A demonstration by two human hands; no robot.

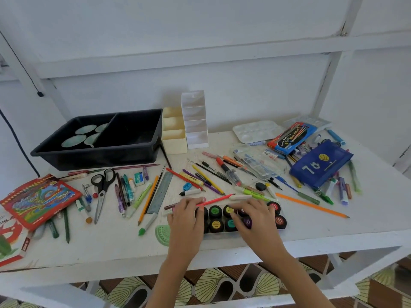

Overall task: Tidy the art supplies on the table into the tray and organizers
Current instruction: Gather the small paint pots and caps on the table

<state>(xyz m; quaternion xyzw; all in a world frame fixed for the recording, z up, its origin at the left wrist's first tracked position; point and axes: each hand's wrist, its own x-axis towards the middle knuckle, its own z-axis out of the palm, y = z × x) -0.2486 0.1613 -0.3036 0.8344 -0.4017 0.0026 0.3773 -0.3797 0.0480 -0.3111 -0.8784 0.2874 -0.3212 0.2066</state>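
A shallow case of small black paint pots with coloured lids (216,224) is set at the near edge of the white painted worktop (111,245), with both hands laid over it. A thin pink-red pencil (216,199) is pinched in the grip of the left hand (185,221) and is pointed toward 2 o'clock across the far row of pots. The right hand (255,218) is spread over the pots at the case's 3 o'clock end with its fingers bent down onto the lids; whether a pot is clasped in that grip cannot be told. A green plastic protractor (163,235) is seen just beside the case at 8 o'clock, a grey metal ruler (161,192) at 10 o'clock and a long orange pencil (311,205) at 3 o'clock. Black-handled scissors (103,185) are found further out at 9 o'clock. A black divided plastic tray (100,156) is placed well apart at 11 o'clock, with a cream stepped organizer (175,143) and a white stepped organizer (196,138) beside it at 12 o'clock. A blue zip pouch (320,167) is laid at 2 o'clock among loose pens.
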